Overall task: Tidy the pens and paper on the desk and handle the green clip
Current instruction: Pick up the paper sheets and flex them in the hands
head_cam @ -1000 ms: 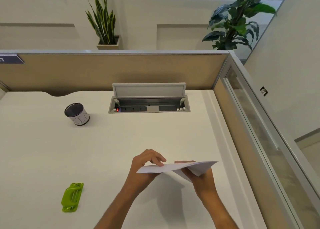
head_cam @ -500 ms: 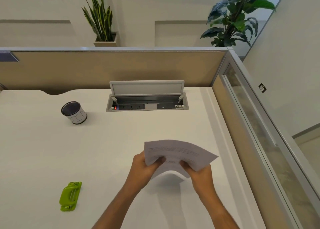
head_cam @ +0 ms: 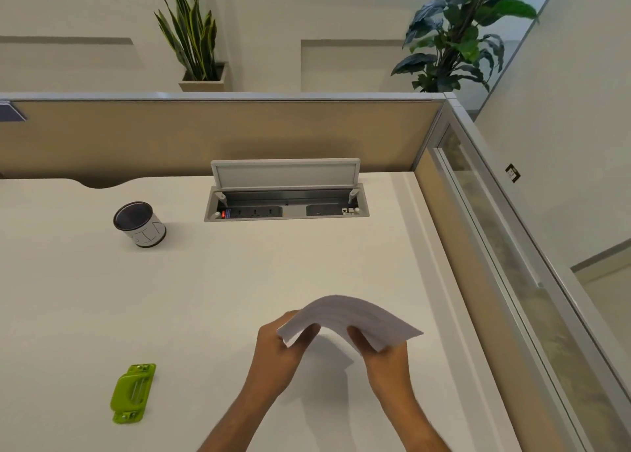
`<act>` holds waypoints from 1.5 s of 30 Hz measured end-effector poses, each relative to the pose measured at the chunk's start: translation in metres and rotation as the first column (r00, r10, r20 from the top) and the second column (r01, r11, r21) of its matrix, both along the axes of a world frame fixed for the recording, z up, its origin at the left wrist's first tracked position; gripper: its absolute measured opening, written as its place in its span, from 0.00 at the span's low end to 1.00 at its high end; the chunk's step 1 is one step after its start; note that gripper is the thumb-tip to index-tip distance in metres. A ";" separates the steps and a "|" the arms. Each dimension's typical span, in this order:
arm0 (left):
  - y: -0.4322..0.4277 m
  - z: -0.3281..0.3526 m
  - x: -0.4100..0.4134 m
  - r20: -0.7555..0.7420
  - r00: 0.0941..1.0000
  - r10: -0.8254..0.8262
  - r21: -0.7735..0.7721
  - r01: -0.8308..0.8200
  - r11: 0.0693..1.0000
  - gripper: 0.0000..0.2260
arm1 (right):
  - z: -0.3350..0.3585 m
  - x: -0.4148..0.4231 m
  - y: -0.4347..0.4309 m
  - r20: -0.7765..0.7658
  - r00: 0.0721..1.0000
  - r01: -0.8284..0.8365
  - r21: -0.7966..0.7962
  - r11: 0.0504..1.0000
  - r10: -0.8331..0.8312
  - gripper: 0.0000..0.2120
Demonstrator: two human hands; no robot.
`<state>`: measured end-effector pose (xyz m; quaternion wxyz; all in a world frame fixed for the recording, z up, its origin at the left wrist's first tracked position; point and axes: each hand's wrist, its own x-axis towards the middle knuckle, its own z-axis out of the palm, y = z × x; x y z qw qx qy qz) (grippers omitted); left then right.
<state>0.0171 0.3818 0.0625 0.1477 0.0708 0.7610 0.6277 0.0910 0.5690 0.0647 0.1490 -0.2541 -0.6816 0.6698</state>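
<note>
Head view of a white desk (head_cam: 205, 298) enclosed by a tan partition (head_cam: 205, 134). A sheaf of paper (head_cam: 358, 316) is held above the desk, near its right edge, and bows upward in an arch; its shadow falls on the surface beneath. The left hand (head_cam: 280, 356) grips the sheaf's left near corner, fingers curled behind it and thumb in front. The right hand (head_cam: 386, 359) grips the near edge further right, fingers closed on the sheets in the same way. The green clip (head_cam: 133, 393) lies flat on the desk, well apart to the left of both hands and untouched. A white cup (head_cam: 140, 224) with a dark interior stands further back on the left. A recessed socket box (head_cam: 286, 209), lid raised, sits at the rear centre.
</note>
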 end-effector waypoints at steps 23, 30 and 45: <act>-0.075 0.086 -0.062 -0.416 0.906 -0.077 -0.183 -0.001 0.983 0.28 | 0.055 0.027 0.063 0.230 0.952 -0.305 0.689 0.658 0.201 0.19; -0.055 0.062 -0.056 -0.147 0.974 -0.171 -0.036 0.167 0.985 0.05 | 0.060 0.026 0.063 0.073 0.996 -0.090 0.568 0.818 0.060 0.18; -0.041 -0.017 -0.027 0.176 0.981 0.080 -0.020 -0.077 0.997 0.06 | -0.019 0.024 0.027 0.174 0.971 0.178 -0.055 0.982 -0.166 0.11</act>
